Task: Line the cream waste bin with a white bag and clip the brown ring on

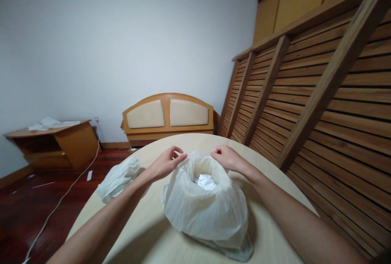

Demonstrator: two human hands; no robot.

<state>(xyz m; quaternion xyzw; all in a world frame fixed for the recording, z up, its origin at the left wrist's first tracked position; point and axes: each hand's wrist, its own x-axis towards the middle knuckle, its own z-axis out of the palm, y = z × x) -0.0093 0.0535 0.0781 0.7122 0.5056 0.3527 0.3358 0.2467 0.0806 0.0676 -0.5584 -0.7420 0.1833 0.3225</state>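
White bag [207, 219] set on bench [165, 247]; crumpled paper [206, 182] already inside, mouth not closed. Rim pinched by fingers of right hand [228, 158]; touched by left hand [167, 161], whether gripped cannot be told.

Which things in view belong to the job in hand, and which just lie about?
Job in hand:
open white plastic bag
left hand and right hand, at its rim
crumpled white paper inside
table beneath

Apparently lying about:
bunched plastic bag on the table
white strip on floor
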